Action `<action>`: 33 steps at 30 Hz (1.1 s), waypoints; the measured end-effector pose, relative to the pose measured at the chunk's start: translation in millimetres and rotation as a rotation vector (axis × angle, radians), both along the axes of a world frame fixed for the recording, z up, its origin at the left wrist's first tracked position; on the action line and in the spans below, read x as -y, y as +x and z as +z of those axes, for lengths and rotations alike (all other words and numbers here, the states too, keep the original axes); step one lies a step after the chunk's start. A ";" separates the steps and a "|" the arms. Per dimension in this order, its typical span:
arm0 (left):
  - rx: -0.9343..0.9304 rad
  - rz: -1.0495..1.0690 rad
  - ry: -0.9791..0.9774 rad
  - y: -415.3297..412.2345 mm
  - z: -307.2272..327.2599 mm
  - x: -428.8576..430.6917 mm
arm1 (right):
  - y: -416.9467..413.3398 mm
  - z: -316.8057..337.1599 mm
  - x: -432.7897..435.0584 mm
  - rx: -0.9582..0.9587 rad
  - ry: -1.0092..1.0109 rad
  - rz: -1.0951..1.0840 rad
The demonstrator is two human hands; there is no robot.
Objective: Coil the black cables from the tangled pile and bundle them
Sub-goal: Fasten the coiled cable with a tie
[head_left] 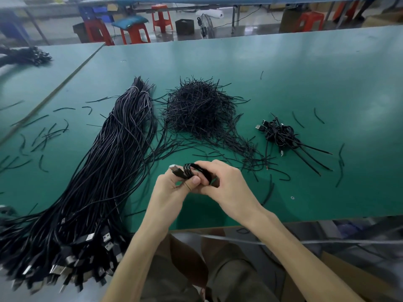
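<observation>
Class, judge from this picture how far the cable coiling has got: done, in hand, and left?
Done: a small heap of coiled cables lies at the right of the table. In hand: left hand and right hand grip one cable coil. Left: the big sheaf of straight cables, so most remains.

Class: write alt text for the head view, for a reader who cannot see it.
The left hand and right hand hold a coiled cable over a green table. On it lie a long cable bundle at left, a heap of short black strands in the middle and small coils at right.
</observation>
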State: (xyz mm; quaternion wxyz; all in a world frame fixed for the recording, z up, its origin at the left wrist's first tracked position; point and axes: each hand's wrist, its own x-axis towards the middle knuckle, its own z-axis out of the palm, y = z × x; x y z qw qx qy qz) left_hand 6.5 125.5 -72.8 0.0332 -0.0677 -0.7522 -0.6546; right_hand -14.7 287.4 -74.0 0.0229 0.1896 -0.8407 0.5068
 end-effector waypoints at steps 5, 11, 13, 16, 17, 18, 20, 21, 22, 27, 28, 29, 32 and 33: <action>0.098 0.013 0.114 -0.2 2.0 7.9 | 2.6 3.1 -3.0 -0.006 0.021 -0.014; 0.251 0.155 -0.007 -5.7 -3.2 17.8 | 6.0 2.3 -4.1 -0.105 0.179 0.015; 0.212 0.101 -0.070 -6.1 -2.9 19.6 | 9.1 0.7 -2.7 -0.173 0.300 0.039; 0.188 0.022 -0.176 -6.6 1.2 24.6 | 11.7 -1.5 -3.8 -0.227 0.384 0.059; 0.184 -0.013 -0.240 -6.7 3.0 26.7 | 12.3 -1.7 -4.3 -0.244 0.407 0.066; 0.178 -0.047 -0.313 -6.8 4.9 28.6 | 13.3 -1.7 -4.2 -0.258 0.429 0.076; 0.147 -0.080 -0.457 -6.7 9.5 31.2 | 15.7 -1.8 -3.2 -0.280 0.458 0.097; 0.117 -0.075 -0.532 -6.9 12.2 32.0 | 16.6 -1.8 -3.0 -0.290 0.468 0.105; 0.082 -0.070 -0.603 -7.3 14.6 32.8 | 17.0 -1.8 -3.2 -0.297 0.480 0.111; 0.080 -0.199 -0.831 -9.3 18.7 30.7 | 18.2 0.1 -5.0 -0.330 0.535 0.119; 0.091 -0.229 -0.854 -8.9 18.6 28.2 | 18.9 1.0 -4.7 -0.342 0.528 0.115; 0.097 -0.248 -0.867 -8.2 17.9 25.4 | 19.5 1.9 -4.1 -0.353 0.524 0.114; 0.112 -0.266 -0.875 -6.7 14.5 20.9 | 18.9 2.6 -3.5 -0.374 0.541 0.117; 0.129 -0.276 -0.866 -5.9 13.3 20.6 | 18.5 1.9 -4.1 -0.375 0.543 0.121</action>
